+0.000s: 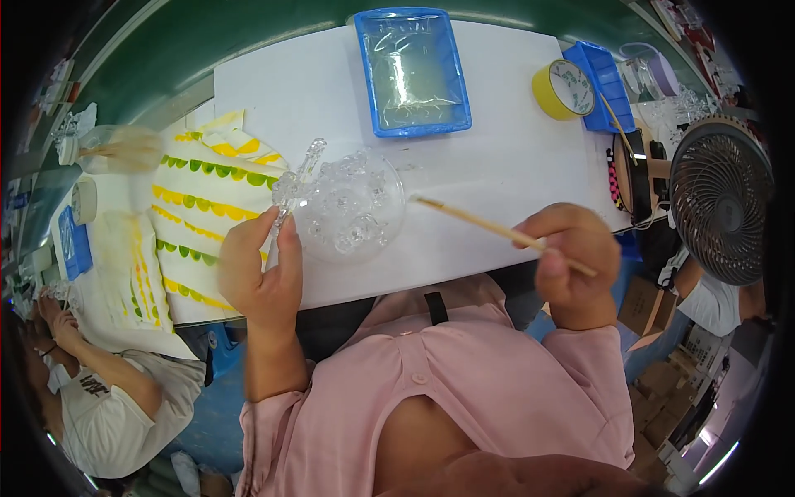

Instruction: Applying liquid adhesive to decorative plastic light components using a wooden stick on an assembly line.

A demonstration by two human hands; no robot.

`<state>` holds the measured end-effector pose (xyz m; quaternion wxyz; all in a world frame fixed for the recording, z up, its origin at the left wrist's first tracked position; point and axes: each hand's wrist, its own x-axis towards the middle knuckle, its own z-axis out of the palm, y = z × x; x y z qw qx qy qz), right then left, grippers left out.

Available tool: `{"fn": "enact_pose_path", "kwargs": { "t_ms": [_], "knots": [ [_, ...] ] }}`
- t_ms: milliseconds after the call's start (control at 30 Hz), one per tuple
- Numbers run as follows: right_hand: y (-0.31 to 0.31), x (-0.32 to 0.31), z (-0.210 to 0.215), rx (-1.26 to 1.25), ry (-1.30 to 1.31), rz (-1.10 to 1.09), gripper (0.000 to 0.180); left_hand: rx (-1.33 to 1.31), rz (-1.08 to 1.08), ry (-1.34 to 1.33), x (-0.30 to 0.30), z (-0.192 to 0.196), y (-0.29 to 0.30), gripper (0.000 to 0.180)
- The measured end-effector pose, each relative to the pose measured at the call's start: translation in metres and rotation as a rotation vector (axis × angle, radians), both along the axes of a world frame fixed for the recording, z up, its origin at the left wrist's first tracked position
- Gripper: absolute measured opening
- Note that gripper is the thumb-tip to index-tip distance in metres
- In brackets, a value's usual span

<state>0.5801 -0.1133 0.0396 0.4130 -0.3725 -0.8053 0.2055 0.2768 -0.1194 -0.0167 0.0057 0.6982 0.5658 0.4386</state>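
My left hand [258, 269] grips a clear crystal-like ornament piece [296, 184] by its stem, holding it upright at the left rim of a clear round bowl [352, 207] filled with several similar clear pieces. A thin wooden stick [480, 224] is pinched in my right hand [573, 261], its tip pointing left toward the bowl and stopping just short of its rim. Both hands hover over the near edge of a white table [497, 157].
A blue tray [411, 70] with clear film stands at the back. A yellow tape roll [563, 89] and a second blue tray [604, 83] lie right. A fan [719, 211] stands at the far right. Yellow-green patterned sheets [207, 199] lie left. Another person [99, 389] sits lower left.
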Motion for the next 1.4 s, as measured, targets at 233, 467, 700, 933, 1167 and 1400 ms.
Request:
{"fn": "enact_pose_path", "kwargs": {
  "t_ms": [233,467,700,933,1167,1400],
  "knots": [
    [-0.001,-0.023,-0.032,0.037,0.043,0.175,0.010,-0.012,-0.012,-0.015,0.003,0.002,0.002,0.019],
    [-0.002,-0.019,-0.035,0.045,0.049,0.143,0.009,-0.020,-0.007,-0.004,0.002,0.000,0.003,0.019],
    [0.000,-0.022,-0.029,0.095,0.012,0.133,0.015,-0.011,0.018,0.006,0.002,0.002,0.001,0.018],
    [-0.004,-0.021,-0.029,0.089,-0.015,0.137,0.018,-0.005,0.028,-0.023,0.005,0.001,0.003,0.018],
    [-0.004,-0.026,-0.033,0.118,0.025,0.107,0.019,0.011,0.046,-0.009,0.007,0.000,0.001,0.017],
    [-0.010,-0.025,-0.034,0.092,0.072,0.138,0.018,-0.041,-0.002,-0.008,0.003,0.003,0.003,0.024]
  ]
}}
